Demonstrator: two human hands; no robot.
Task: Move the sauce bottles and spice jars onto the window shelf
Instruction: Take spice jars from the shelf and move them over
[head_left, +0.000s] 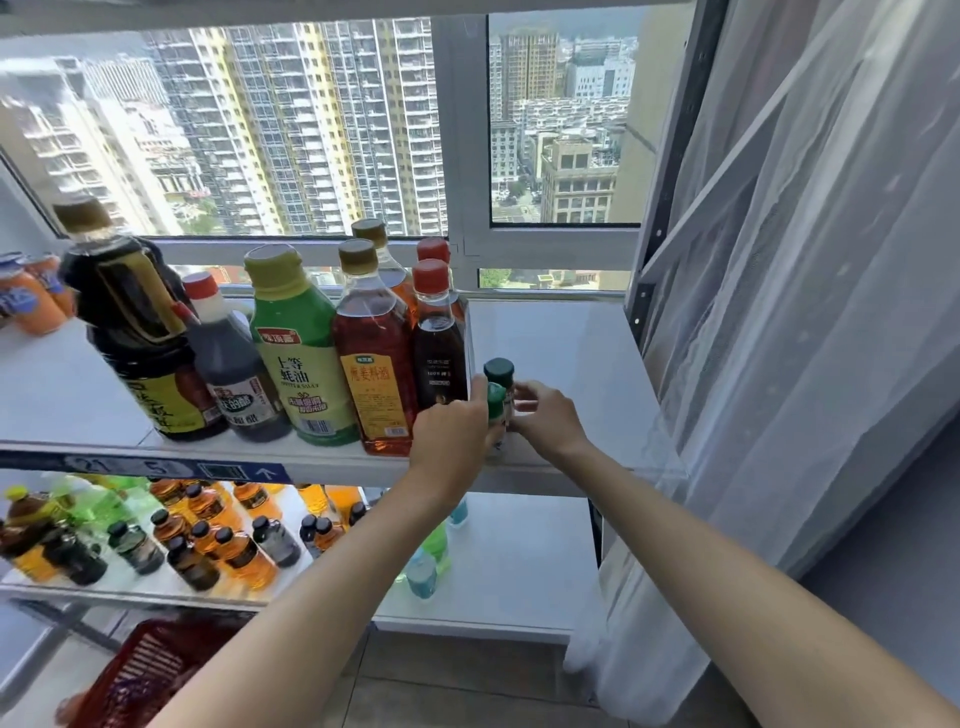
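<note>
Seven sauce bottles (291, 343) already stand on the window shelf (561, 343). Left hand (451, 434) and right hand (543, 415), fingers curled, each grip a green-capped spice jar (500, 387) at its front edge; release apparently remains.

Mid-frame, your left hand (451, 435) and right hand (545, 418) meet at two green-capped jars on the shelf (561, 343). Front jar (497, 415) sits in your left fingers; rear jar (502, 382) stands just behind it, your right fingers curled against it. Whether either jar's base touches the shelf is hidden by your hands.

Left of the hands, a row of bottles: dark jug (137, 332), red-capped vinegar (228, 364), green bottle (301, 353), amber bottle (374, 358), small dark bottle (439, 343).

Lower left, more bottles crowd the lower shelf (498, 571). Curtain (810, 312) hangs at right.
</note>
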